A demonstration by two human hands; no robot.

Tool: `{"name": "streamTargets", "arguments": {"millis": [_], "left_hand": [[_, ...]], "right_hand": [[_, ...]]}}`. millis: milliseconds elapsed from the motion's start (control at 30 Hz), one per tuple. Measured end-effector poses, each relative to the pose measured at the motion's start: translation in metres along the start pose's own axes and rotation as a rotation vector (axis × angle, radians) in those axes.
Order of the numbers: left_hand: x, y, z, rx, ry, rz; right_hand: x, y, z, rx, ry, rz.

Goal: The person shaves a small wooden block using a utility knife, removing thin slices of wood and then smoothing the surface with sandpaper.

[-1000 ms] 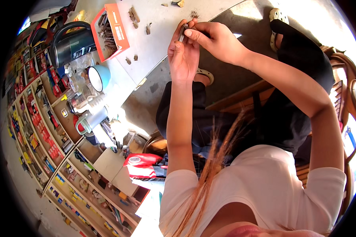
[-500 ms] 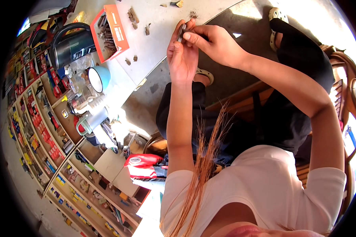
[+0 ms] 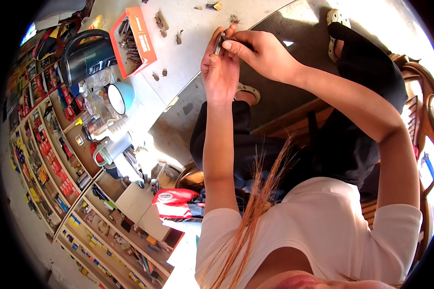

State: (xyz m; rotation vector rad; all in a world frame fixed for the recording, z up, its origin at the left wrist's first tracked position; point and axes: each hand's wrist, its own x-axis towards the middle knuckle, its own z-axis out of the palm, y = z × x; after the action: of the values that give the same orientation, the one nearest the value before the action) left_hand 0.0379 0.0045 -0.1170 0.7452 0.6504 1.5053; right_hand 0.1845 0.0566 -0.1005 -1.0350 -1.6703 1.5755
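My left hand (image 3: 219, 72) is turned palm up at the table's edge, its fingers curled round a small dark metal piece (image 3: 218, 44). My right hand (image 3: 267, 55) pinches the same piece with thumb and forefinger, partly covering it, so its exact shape is hard to make out. Just beyond my fingers is a dark patch of debris (image 3: 234, 19) on the white table (image 3: 178, 67). An orange box (image 3: 146, 41) of small brown pieces sits to the left, with several loose brown bits (image 3: 160, 21) beside it.
A black kettle (image 3: 84, 62), a blue-white mug (image 3: 120, 98) and clutter crowd the table's left end. Shelves (image 3: 53, 164) of small packages fill the left side. A red bag (image 3: 176, 202) lies beside my left arm; a wooden chair (image 3: 410, 86) is under me.
Both hands have shifted slightly left, and the metal piece between my fingers has moved a little with them. The things on the table look the same.
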Motion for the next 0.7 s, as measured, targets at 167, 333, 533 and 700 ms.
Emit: {"name": "streamTargets", "arguments": {"millis": [167,333,533,700], "left_hand": [[0.000,-0.001,0.003,0.018,0.010,-0.005],[0.000,-0.001,0.001,-0.029,0.020,-0.020],[0.003,-0.002,0.001,-0.010,-0.022,0.023],[0.003,0.000,0.004,-0.004,-0.004,0.020]], "right_hand": [[0.001,-0.002,-0.001,0.057,0.020,0.005],[0.000,0.002,0.000,0.015,0.024,-0.021],[-0.005,-0.001,0.002,-0.010,0.010,-0.109],[-0.008,-0.003,0.000,-0.008,-0.072,-0.101]]}}
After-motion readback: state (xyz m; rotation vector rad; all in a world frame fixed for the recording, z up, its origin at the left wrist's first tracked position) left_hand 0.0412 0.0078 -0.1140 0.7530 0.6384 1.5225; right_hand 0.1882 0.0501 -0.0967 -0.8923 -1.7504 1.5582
